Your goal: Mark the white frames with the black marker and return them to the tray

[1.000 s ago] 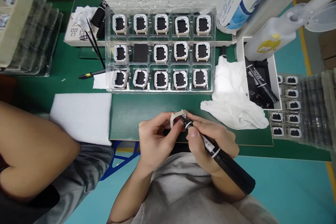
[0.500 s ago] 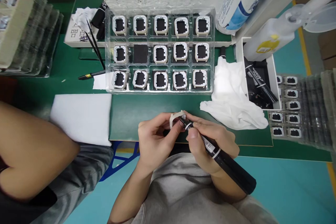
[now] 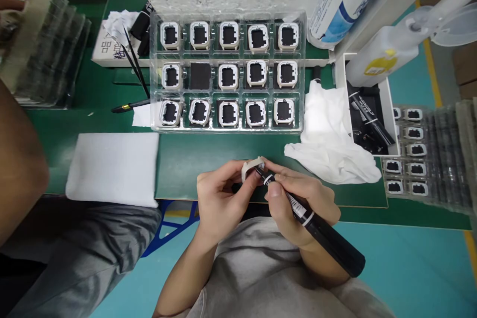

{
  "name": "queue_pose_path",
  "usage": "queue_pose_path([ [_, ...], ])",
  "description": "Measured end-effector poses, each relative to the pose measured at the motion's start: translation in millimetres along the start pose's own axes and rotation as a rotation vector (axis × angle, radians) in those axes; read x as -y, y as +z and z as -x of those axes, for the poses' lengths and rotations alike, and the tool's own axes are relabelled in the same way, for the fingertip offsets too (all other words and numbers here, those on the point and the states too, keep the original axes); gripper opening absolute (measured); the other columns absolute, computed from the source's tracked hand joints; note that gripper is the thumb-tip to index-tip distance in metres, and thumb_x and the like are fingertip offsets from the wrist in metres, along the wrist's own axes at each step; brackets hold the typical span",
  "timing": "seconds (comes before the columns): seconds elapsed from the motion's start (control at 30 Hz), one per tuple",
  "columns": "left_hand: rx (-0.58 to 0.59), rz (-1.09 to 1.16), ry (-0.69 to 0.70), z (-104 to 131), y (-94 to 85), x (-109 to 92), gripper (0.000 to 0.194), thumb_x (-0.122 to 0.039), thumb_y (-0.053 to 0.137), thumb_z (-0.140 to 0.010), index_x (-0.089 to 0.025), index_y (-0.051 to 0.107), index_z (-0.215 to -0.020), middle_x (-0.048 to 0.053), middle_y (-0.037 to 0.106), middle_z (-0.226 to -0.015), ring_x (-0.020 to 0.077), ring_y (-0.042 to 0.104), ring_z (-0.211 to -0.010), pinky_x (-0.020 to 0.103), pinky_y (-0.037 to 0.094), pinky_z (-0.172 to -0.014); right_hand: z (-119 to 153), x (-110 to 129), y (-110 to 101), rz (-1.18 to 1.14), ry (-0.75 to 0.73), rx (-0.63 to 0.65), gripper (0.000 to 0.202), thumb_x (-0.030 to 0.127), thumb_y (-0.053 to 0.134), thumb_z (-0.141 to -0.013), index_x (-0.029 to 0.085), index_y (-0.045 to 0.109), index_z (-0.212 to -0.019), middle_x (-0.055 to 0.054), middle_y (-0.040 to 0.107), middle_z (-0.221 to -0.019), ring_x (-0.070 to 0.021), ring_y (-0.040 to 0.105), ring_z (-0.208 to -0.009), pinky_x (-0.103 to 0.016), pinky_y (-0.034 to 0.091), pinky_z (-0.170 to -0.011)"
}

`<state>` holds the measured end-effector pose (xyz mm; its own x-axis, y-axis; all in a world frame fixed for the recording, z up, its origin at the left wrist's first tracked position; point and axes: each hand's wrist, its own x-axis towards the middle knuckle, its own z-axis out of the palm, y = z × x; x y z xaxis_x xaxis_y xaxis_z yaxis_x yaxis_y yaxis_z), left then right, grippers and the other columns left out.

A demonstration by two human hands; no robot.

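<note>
Between the thumb and fingers of my left hand (image 3: 223, 198) is a whitish watch case frame (image 3: 252, 163), turned on its side. My right hand (image 3: 303, 203) grips a black marker pen (image 3: 316, 228) like a pencil, its tip at the inner side of the frame. Fingertips of my right hand also come close to the frame's right edge; whether they touch it I cannot tell. Beyond my hands lies a clear plastic tray (image 3: 228, 131) with rows of similar watch case frames (image 3: 228, 75). One of its pockets, in the middle row, shows only a dark pad (image 3: 200, 76).
A white cloth (image 3: 328, 134) lies right of the tray, beside a white box (image 3: 393, 134) holding a bottle (image 3: 387, 54) and markers. Tweezers (image 3: 136, 64) and a folded white pad (image 3: 114, 169) are at left. A co-worker's arm (image 3: 18, 164) reaches toward stacked trays (image 3: 44, 54).
The co-worker's arm at left has moved away to the far left, with a hand now on the stacked trays. My hands, the marker and the frame hold almost the same place.
</note>
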<state>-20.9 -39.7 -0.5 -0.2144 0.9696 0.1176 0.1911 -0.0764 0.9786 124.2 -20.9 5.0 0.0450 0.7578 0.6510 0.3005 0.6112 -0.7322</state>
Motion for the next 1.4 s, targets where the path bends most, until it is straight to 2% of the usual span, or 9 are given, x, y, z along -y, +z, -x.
queue_pose_path([
  [0.13, 0.000, -0.015, -0.008, -0.1, 0.0, -0.7, 0.010, -0.027, 0.087, -0.099, -0.019, 0.087, -0.093, 0.001, 0.085, -0.076, 0.0148, 0.079, -0.062, 0.020, 0.065, -0.060, 0.4, 0.5, -1.0, -0.012, 0.022, -0.003, 0.029, 0.003, 0.074, -0.091, 0.024, 0.077, -0.110, 0.003, 0.084, -0.079, -0.0277, 0.090, -0.080, -0.038, 0.082, -0.083],
  [0.33, 0.002, 0.014, -0.002, -0.2, -0.6, 0.9, 0.004, -0.021, 0.087, -0.098, -0.020, 0.088, -0.095, -0.001, 0.085, -0.077, 0.0134, 0.079, -0.063, 0.019, 0.065, -0.063, 0.7, 0.3, -0.6, -0.021, 0.042, 0.002, 0.027, 0.002, 0.074, -0.091, 0.024, 0.076, -0.108, 0.002, 0.084, -0.080, -0.0277, 0.091, -0.083, -0.037, 0.082, -0.084],
  [0.53, 0.032, 0.143, -0.078, -3.7, -2.9, -0.8, 0.008, -0.015, 0.089, -0.095, -0.022, 0.089, -0.097, -0.001, 0.086, -0.078, 0.0140, 0.082, -0.065, 0.018, 0.066, -0.063, 1.0, 0.0, -1.1, -0.068, 0.014, -0.007, 0.026, 0.002, 0.073, -0.092, 0.023, 0.075, -0.108, 0.002, 0.083, -0.082, -0.0196, 0.084, -0.062, -0.037, 0.081, -0.089],
  [0.63, 0.057, 0.219, -0.149, -6.2, -5.2, -2.8, 0.012, -0.012, 0.093, -0.091, -0.021, 0.090, -0.097, 0.000, 0.086, -0.078, 0.0148, 0.081, -0.062, 0.019, 0.067, -0.061, 2.0, -1.1, -0.9, -0.067, -0.009, -0.021, 0.027, 0.002, 0.072, -0.092, 0.022, 0.075, -0.110, 0.001, 0.084, -0.083, -0.0197, 0.084, -0.062, -0.033, 0.081, -0.084],
  [0.73, 0.067, 0.241, -0.174, -7.1, -6.3, -3.2, 0.011, -0.013, 0.094, -0.090, -0.020, 0.090, -0.098, 0.001, 0.086, -0.079, 0.0152, 0.081, -0.061, 0.020, 0.068, -0.061, 0.9, -1.3, 0.4, -0.052, -0.030, -0.034, 0.028, 0.001, 0.071, -0.090, 0.021, 0.075, -0.109, 0.001, 0.082, -0.080, -0.0202, 0.084, -0.064, -0.034, 0.081, -0.086],
  [0.87, 0.061, 0.183, -0.127, -5.4, -4.8, -0.7, 0.011, -0.011, 0.092, -0.091, -0.020, 0.089, -0.098, 0.000, 0.086, -0.078, 0.0143, 0.082, -0.064, 0.018, 0.066, -0.062, -1.4, 0.3, 0.9, -0.034, -0.027, 0.000, 0.029, 0.000, 0.070, -0.092, 0.023, 0.075, -0.110, 0.003, 0.080, -0.075, -0.0212, 0.085, -0.066, -0.037, 0.082, -0.090],
  [1.07, 0.038, 0.111, -0.036, -2.2, -2.9, 1.6, 0.019, -0.005, 0.091, -0.090, -0.022, 0.088, -0.098, -0.004, 0.085, -0.079, 0.0105, 0.080, -0.066, 0.013, 0.063, -0.064, 2.1, 2.1, -1.2, 0.047, 0.023, 0.006, 0.018, 0.006, 0.074, -0.095, 0.023, 0.073, -0.102, -0.002, 0.086, -0.088, -0.0262, 0.091, -0.088, -0.030, 0.080, -0.087],
  [1.4, 0.048, 0.092, -0.002, -0.9, -3.3, 3.0, 0.020, -0.004, 0.090, -0.091, -0.021, 0.088, -0.100, -0.003, 0.086, -0.081, 0.0107, 0.080, -0.067, 0.014, 0.064, -0.067, 1.5, 0.3, -0.9, 0.023, 0.006, 0.017, 0.020, 0.004, 0.074, -0.094, 0.022, 0.073, -0.103, -0.001, 0.085, -0.085, -0.0258, 0.091, -0.084, -0.033, 0.080, -0.091],
])
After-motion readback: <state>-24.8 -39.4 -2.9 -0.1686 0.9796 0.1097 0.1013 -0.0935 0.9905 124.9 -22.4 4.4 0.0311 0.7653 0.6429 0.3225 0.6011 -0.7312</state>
